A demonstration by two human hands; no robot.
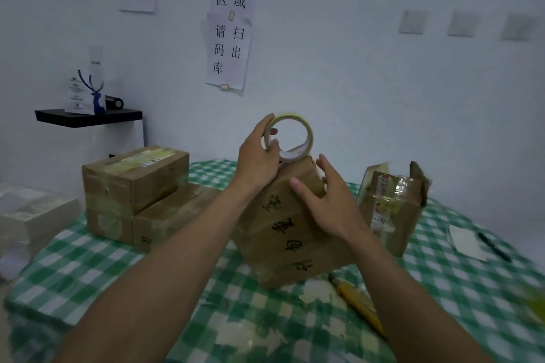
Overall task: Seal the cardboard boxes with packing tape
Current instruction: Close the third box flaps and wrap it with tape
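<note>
Atop the tilted box (283, 233): tape roll (308, 135), which I judge light, stiff, slick, best held by its rim. Left grip (258, 162) curls round it; right grip (327, 203), fingers spread, rests on the box.

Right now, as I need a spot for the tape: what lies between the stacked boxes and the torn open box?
Head view: the lettered box, with the left hand holding the tape roll on top and the right hand resting on it.
</note>
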